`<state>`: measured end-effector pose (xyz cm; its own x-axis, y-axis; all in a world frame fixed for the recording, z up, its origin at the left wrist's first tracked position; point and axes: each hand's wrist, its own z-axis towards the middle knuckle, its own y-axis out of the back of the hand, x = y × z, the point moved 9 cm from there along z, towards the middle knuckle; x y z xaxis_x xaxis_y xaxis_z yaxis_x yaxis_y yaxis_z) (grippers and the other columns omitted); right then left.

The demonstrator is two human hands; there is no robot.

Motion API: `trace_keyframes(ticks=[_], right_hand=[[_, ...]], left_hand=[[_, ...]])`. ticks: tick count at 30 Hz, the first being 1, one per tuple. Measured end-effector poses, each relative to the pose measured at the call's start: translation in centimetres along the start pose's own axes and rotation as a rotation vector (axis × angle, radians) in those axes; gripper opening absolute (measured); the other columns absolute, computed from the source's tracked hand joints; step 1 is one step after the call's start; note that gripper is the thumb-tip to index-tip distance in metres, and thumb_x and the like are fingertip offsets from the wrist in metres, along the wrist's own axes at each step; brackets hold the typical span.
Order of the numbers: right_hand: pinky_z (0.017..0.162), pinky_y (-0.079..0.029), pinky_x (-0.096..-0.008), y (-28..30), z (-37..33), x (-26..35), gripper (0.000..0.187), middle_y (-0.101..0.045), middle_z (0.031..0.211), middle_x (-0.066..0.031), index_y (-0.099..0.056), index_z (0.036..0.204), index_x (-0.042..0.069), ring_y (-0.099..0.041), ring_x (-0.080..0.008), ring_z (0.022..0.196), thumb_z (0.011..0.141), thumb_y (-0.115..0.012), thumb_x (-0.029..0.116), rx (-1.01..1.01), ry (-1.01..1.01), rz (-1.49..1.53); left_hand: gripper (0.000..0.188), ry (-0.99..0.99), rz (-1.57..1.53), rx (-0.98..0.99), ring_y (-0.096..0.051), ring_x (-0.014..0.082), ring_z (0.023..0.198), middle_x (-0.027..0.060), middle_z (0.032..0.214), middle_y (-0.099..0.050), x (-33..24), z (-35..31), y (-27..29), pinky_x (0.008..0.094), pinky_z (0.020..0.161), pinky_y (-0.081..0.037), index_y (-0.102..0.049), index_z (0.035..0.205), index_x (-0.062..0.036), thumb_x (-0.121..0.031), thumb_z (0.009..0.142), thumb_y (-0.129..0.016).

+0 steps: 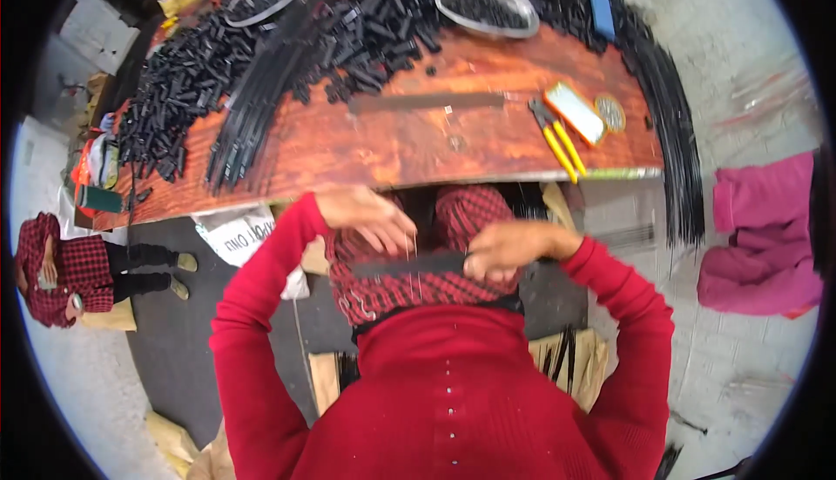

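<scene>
A dark, flat strip (405, 265), blurred by motion, lies level above my lap in checked red-and-black trousers (361, 302). My right hand (509, 249) is closed on its right end, with thumb and fingers pinched together. Over the strip's left part hovers my left hand (370, 219), its fingers loosely stretched and pointing down to the right. A thin pale line shows by those fingertips; I cannot make out what it is. On the table ahead rests another similar dark strip (427, 102).
The reddish wooden table (488, 149) bears heaps of small black plastic pieces (187, 88), long black strips (252, 114), metal bowls (485, 29), yellow-handled pliers (562, 140), a phone (575, 113) and a blue block (601, 13). Black strips (684, 149) hang over its right edge. A person (70, 267) is at far left.
</scene>
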<state>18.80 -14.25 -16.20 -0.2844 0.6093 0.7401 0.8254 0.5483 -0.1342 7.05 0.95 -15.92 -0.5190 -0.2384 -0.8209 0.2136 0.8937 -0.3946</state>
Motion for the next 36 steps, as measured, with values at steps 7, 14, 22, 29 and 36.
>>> trace_keyframes(ticks=[7,14,22,29,36], right_hand=[[0.051,-0.044,-0.0211,5.3,-5.7,7.9,0.033,-0.056,0.065,0.0026,-0.062,0.09,0.003,-0.052,-0.0044,0.054,0.102,-0.057,0.033,-0.333,0.219,-0.008],[0.053,-0.046,-0.0207,8.2,-8.1,17.5,0.037,-0.055,0.065,0.0037,-0.062,0.09,0.001,-0.051,-0.0039,0.054,0.102,-0.055,0.035,-0.636,0.593,-0.057],[0.054,-0.044,-0.0186,9.0,-8.7,22.3,0.042,-0.059,0.071,0.002,-0.06,0.093,0.003,-0.053,-0.0045,0.06,0.103,-0.054,0.043,-0.728,0.918,0.237],[0.057,-0.044,-0.0204,9.1,-7.8,19.4,0.039,-0.059,0.073,0.0003,-0.06,0.098,0.002,-0.053,-0.006,0.061,0.104,-0.053,0.04,-0.949,1.132,0.43],[0.059,-0.045,-0.02,9.9,-9.8,18.9,0.04,-0.059,0.074,-0.001,-0.06,0.101,0.003,-0.053,-0.0063,0.064,0.102,-0.056,0.043,-1.047,1.281,0.443]], left_hand=[[0.051,-0.013,0.009,-0.182,-0.065,0.023,0.111,0.0176,0.131,-0.064,3.3,-0.8,0.3,0.0342,0.094,-0.053,-0.052,0.139,0.0006,-0.037,0.106,-0.045],[0.041,-0.062,0.006,-0.153,-0.062,0.0164,0.111,0.0121,0.128,-0.065,5.3,3.0,-2.2,0.0308,0.098,-0.049,-0.054,0.137,-0.0005,-0.024,0.104,-0.053],[0.038,-0.211,0.071,-0.374,-0.063,0.0169,0.11,0.0119,0.123,-0.068,-0.8,1.8,-2.2,0.031,0.097,-0.05,-0.057,0.134,-0.0001,-0.021,0.103,-0.054],[0.042,-0.251,0.11,-0.475,-0.065,0.0208,0.11,0.0162,0.122,-0.068,-1.0,0.9,-1.1,0.0326,0.095,-0.052,-0.055,0.134,0.0015,-0.028,0.103,-0.055],[0.042,-0.252,0.116,-0.482,-0.065,0.0201,0.111,0.0148,0.121,-0.068,-1.8,1.7,-1.0,0.0325,0.095,-0.051,-0.056,0.133,0.0012,-0.028,0.103,-0.055]])
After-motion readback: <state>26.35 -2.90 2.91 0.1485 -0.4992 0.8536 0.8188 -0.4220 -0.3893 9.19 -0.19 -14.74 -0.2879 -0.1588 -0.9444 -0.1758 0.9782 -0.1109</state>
